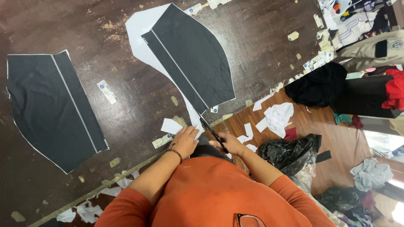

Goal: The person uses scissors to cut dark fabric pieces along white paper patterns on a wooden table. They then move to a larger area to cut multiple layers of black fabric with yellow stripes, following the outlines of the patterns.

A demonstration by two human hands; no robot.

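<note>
Tabletop (126, 105): dark brown, worn, with pale flecks. Near its far edge, fabric piece (189, 54): black, one thin white stripe, over white paper (141, 29). Near the left edge, second fabric piece (50, 105): black, same white stripe, white outline. Scissors (213, 133): black. Sleeves: orange.

Scissors (213, 134) handles hidden inside the right hand (230, 143).

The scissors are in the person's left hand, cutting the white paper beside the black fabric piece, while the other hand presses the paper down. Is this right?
Not quite. In the head view the scissors are in the right hand; the left hand, with a bracelet at its wrist, presses the white paper down. The rest holds: the cut runs beside the black fabric piece.
</note>
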